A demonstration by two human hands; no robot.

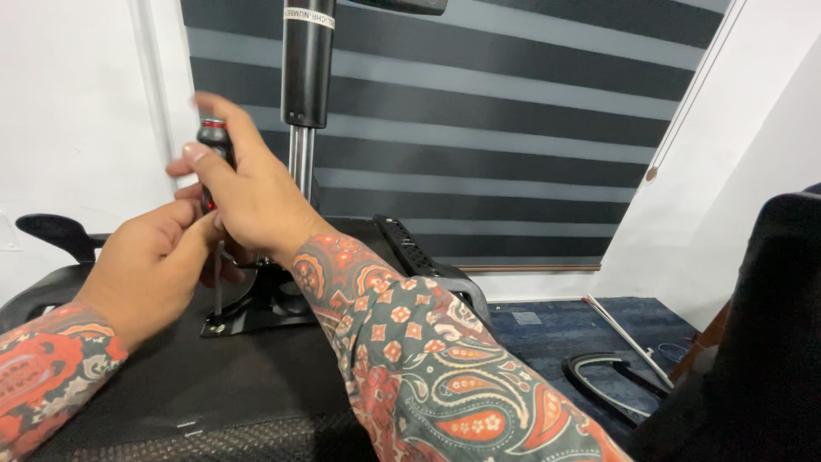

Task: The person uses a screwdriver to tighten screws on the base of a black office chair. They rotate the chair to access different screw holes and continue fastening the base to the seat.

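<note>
— While your patterned sleeves (428, 376) fill the near view, where are your hands?
— Both on a screwdriver (214, 141). Your right hand (248, 192) is wrapped around its black and red handle, fingers closed; your left hand (150, 265) cups it lower down, closed against the shaft.
— And the tip?
— Down at the black metal plate (256, 312), at its left corner, on the upturned chair seat (197, 376).
— Beyond that?
— A gas cylinder (306, 64) stands upright behind your right hand, before striped blinds (479, 128).
</note>
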